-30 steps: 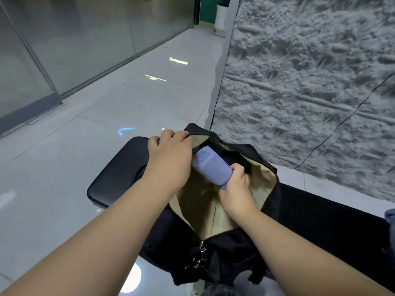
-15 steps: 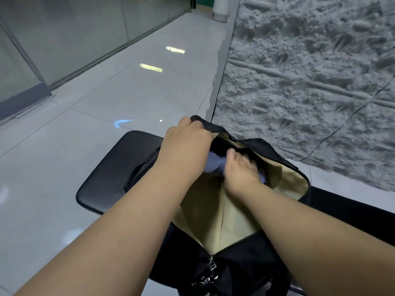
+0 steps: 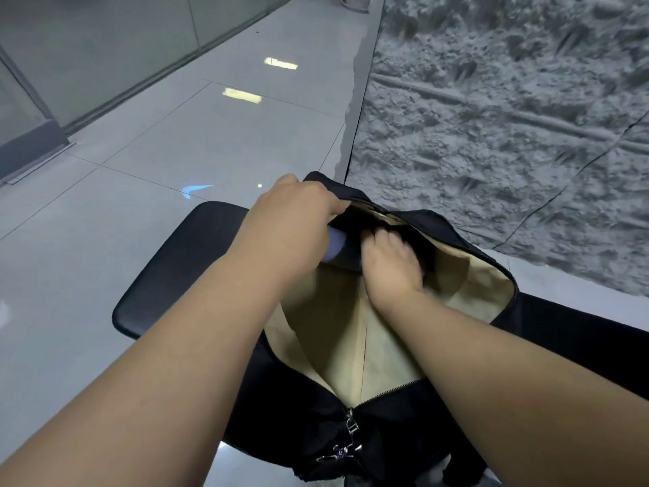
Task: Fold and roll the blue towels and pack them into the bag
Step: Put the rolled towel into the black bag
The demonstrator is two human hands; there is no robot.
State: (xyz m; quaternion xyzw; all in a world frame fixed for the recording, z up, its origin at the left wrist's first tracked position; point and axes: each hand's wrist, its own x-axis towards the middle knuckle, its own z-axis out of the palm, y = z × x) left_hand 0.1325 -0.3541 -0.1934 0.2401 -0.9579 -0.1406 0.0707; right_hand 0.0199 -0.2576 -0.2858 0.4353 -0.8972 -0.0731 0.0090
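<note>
A black bag [image 3: 467, 247] with a beige lining lies unzipped on a black padded bench [image 3: 175, 275]. My left hand [image 3: 291, 219] grips the bag's far left rim and holds the mouth apart. A rolled blue towel [image 3: 336, 247] shows only as a small patch between my two hands, deep inside the bag. My right hand [image 3: 391, 267] reaches into the bag and presses on the towel with its fingers pointing inward; whether they curl round it is hidden.
A rough grey textured wall [image 3: 509, 117] rises right behind the bench. Glossy grey floor tiles [image 3: 158, 152] stretch to the left toward glass partitions [image 3: 87, 47]. Metal clips [image 3: 346, 448] hang at the bag's near end.
The rolled towel, held above the bag's mouth a second ago, has gone down inside and is nearly hidden. My right hand followed it in. My left hand shifted further along the rim.
</note>
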